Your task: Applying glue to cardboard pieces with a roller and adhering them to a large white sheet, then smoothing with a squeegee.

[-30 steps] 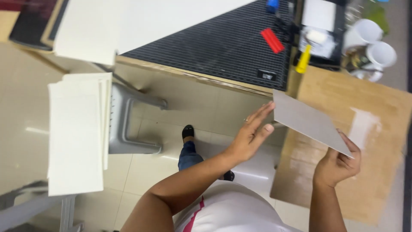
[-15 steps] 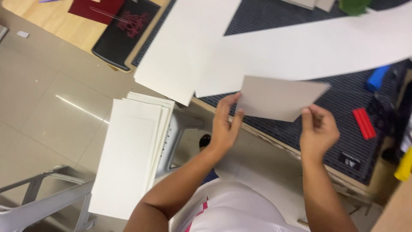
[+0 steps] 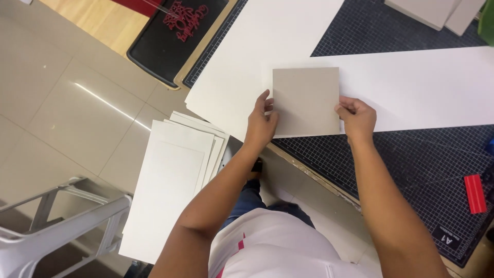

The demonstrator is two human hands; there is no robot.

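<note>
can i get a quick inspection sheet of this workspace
surface: dark gridded cutting mat on a wooden table edge.
job's things: grey card lying flat on a long white sheet; a second white sheet lies partly under it.
clutter: red flat tool on the mat; black tray at the table end; grey boards at top.
hands: left hand and right hand each hold a side edge of the card.
cables: nothing seen.
surroundings: stack of white boards beside a grey plastic frame, over a tiled floor.
</note>
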